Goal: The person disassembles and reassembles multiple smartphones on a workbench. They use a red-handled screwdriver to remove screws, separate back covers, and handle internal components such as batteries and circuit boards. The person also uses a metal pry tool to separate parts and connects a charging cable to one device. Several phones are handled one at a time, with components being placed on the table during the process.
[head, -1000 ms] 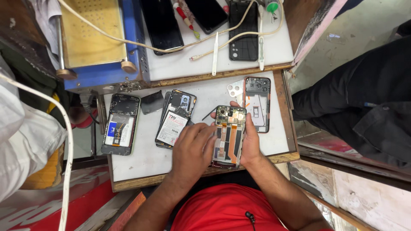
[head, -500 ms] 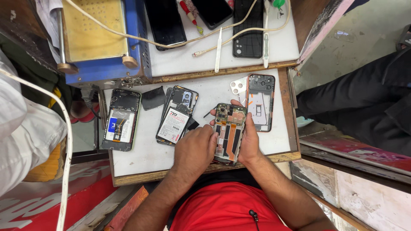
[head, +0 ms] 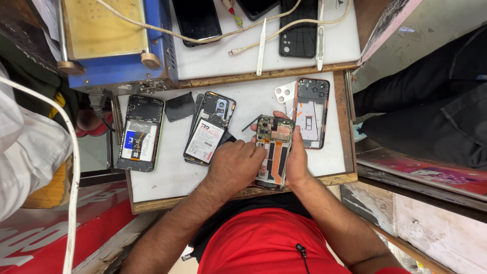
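Opened phone: cradled in right hand; left hand fingertips on internals. Disassembly underway; next needs fine grip.

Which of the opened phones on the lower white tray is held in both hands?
The opened phone with the orange ribbon cable, gripped by the left hand and right hand; the other three lie untouched on the tray.

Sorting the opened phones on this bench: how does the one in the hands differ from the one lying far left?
The held phone is gripped by both hands, left hand and right hand; the far-left phone lies untouched on the white board. The held one shows an orange strip and bare circuit board; the left one shows a white and blue labelled battery. Both have their backs off.
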